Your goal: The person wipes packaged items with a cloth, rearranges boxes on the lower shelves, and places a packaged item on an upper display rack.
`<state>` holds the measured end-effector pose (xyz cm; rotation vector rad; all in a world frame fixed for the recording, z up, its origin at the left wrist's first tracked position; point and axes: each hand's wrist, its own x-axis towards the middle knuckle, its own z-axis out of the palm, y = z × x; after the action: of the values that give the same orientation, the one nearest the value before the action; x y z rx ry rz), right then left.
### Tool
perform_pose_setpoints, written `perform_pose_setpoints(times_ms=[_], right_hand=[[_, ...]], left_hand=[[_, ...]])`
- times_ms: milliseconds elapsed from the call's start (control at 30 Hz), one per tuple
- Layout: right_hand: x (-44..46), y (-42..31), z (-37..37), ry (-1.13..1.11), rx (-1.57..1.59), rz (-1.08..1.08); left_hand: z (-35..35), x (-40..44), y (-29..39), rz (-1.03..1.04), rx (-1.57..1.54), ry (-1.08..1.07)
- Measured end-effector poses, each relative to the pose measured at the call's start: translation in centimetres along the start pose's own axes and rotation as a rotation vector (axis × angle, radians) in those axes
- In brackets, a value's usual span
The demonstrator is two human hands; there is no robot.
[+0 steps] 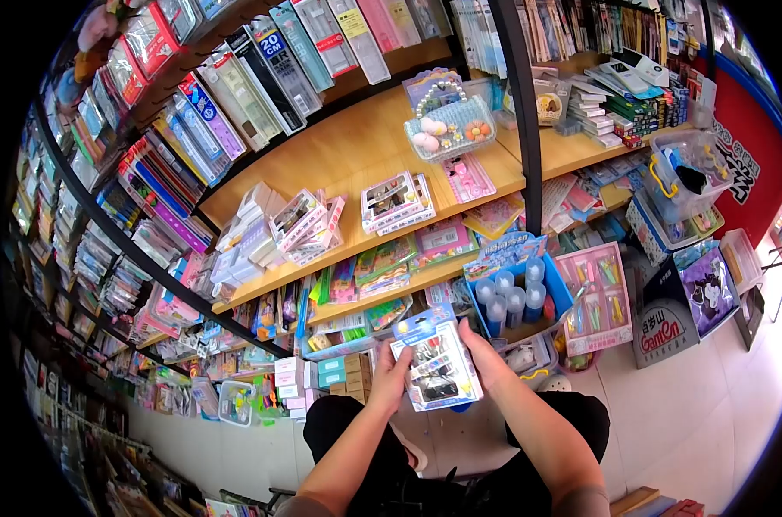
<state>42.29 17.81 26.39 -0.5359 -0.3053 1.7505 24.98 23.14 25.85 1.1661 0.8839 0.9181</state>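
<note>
A flat blue-and-white package point(438, 366) with a hang tab at its top is held in front of my knees. Its face shows small dark and coloured items, too small to name. My left hand point(391, 379) grips its left edge, thumb on the front. On the opposite edge, my right hand point(487, 358) is closed around the side. Just beyond the package stands an open blue display box point(470, 284) with several clear-capped blue bottles point(515, 303). Beside it leans a pink package point(593, 297) with a clear window.
A wooden shelf point(322, 177) bears small boxed items point(397, 202) and a clear beaded basket point(451, 129). A black upright post point(520, 112) divides the shelving. Hanging packs point(283, 65) line the left. A dark carton point(662, 323) stands on the tiled floor point(679, 422) at right.
</note>
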Motion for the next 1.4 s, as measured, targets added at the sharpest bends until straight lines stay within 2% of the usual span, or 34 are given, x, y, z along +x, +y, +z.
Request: perform_pose_setpoints(times_ms=[67, 167, 267, 333, 433, 533, 600, 633, 767, 800, 867, 933, 1000, 1067, 1133, 1200, 1267, 1333, 1367, 1400], right_hand=[[-0.2, 0.1, 0.6, 0.041, 0.076, 0.081], [-0.2, 0.3, 0.8, 0.017, 0.080, 0.089], [-0.2, 0.2, 0.3, -0.048, 0.025, 0.092], [-0.1, 0.1, -0.7, -0.083, -0.047, 0.025], [-0.8, -1.2, 0.1, 0.019, -0.030, -0.057], [-0.9, -2.3, 0.0, 0.241, -0.082, -0.225], [-1.0, -2.6, 1.0, 0.409, 0.003, -0.346], [-0.7, -2.3, 0.6, 0.392, 0.012, -0.368], [-0.4, -0.2, 1.4, 0.359, -0.058, -0.533], [-1.5, -0.1, 2.5, 0.228, -0.121, -0.520], [-2.3, 0.6, 3.5, 0.193, -0.707, -0.595], [-2.2, 1.6, 4.9, -0.041, -1.168, -0.764], [-1.5, 2.8, 4.4, -0.068, -1.282, -0.868], [-0.6, 2.9, 3.5, -0.079, -1.364, -0.941], [-0.5, 2.6, 3.4, 0.065, -1.393, -0.963], [0.6, 1.6, 1.3, 0.243, -1.619, -1.114], [1.2, 1.1, -0.4, 0.386, -1.700, -1.130], [1.2, 1.5, -1.5, 0.638, -1.535, -0.643], [1.3, 1.6, -1.8, 0.725, -1.455, -0.667], [1.4, 1.5, -1.9, 0.806, -1.376, -0.690]], left_hand=[[0.9, -0.2, -0.2, 0.064, -0.041, 0.011], [1.2, -0.6, 0.6, 0.030, -0.079, 0.036], [-0.8, 0.1, 0.4, -0.009, -0.129, -0.047], [-1.8, 0.4, 0.5, 0.001, -0.141, -0.032], [-3.6, 0.9, 1.1, 0.035, -0.181, -0.013], [-4.2, 0.4, 3.6, 0.164, -0.021, -0.012], [-3.3, 0.1, 4.6, 0.291, 0.085, 0.015], [-3.0, 0.0, 4.7, 0.354, 0.138, 0.028], [-2.2, -0.5, 3.7, 0.376, 0.290, 0.056], [-1.8, -0.7, 3.3, 0.361, 0.358, 0.045], [-1.1, -1.0, 2.4, 0.327, 0.494, 0.020], [-0.4, -1.4, 1.4, 0.384, 0.635, 0.094], [0.8, -0.7, 1.7, 0.696, 0.625, 0.111], [0.2, -0.6, 1.3, 0.588, 0.638, 0.146], [-0.4, -1.1, 1.2, 0.509, 0.649, 0.170], [0.1, -1.8, 2.6, 0.478, 0.650, 0.165], [-0.1, -2.3, 3.1, 0.503, 0.718, 0.168], [-0.8, -2.5, 3.3, 0.518, 0.689, 0.174], [-0.2, -3.0, 5.1, 0.536, 0.817, 0.167], [-0.4, -2.9, 5.2, 0.527, 0.776, 0.167]])
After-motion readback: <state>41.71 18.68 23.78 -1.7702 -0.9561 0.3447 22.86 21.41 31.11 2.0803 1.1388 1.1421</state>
